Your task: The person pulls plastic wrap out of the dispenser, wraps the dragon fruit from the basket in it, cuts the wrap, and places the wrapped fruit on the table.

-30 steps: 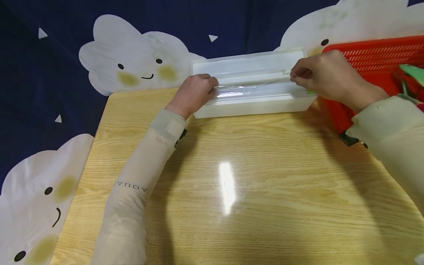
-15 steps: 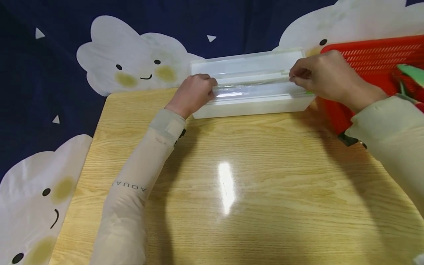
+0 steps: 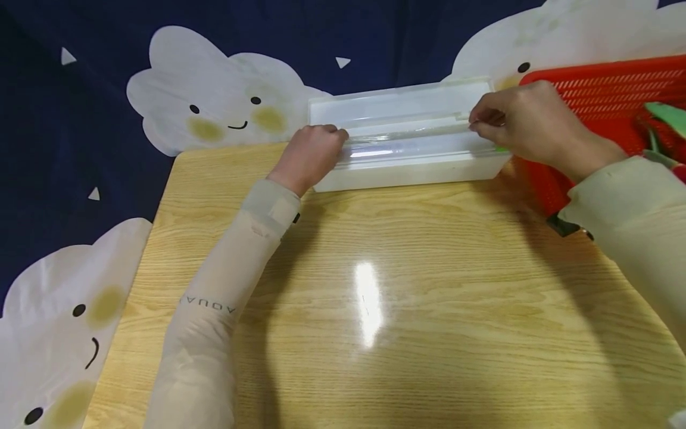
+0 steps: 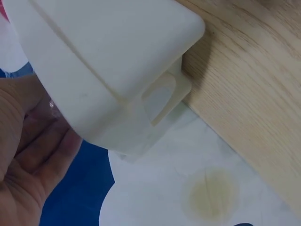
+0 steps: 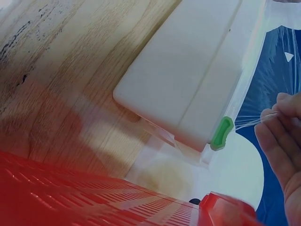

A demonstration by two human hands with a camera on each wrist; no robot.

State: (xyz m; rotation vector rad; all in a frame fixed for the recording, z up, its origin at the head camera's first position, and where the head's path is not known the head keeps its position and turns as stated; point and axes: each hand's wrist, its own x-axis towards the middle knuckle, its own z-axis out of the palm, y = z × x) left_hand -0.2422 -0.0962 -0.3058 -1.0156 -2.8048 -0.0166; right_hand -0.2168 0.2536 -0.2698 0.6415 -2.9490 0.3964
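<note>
A long white cling film dispenser (image 3: 412, 175) stands at the table's back edge with its lid raised. Clear cling film (image 3: 383, 137) stretches across its opening between the two hands. At the left end, my left hand (image 3: 312, 154) pinches the film; in the left wrist view its curled fingers (image 4: 49, 143) are partly behind the white box, with a shiny bit of film beside them. My right hand (image 3: 527, 122) pinches the film's other side over the right end. Gathered strands (image 5: 254, 121) run to its fingertips in the right wrist view, past a green slider (image 5: 221, 133) on the box.
Right of the dispenser stands a red plastic basket (image 3: 595, 74) with green and red items inside, close to the right forearm. The wooden table (image 3: 429, 268) extends in front. Behind hangs a dark blue cloth (image 3: 257, 30) with white cloud faces.
The left hand has shifted slightly left, its fingertips a little lower. The film between the hands now runs straighter across the opening. The right hand stays in about the same place.
</note>
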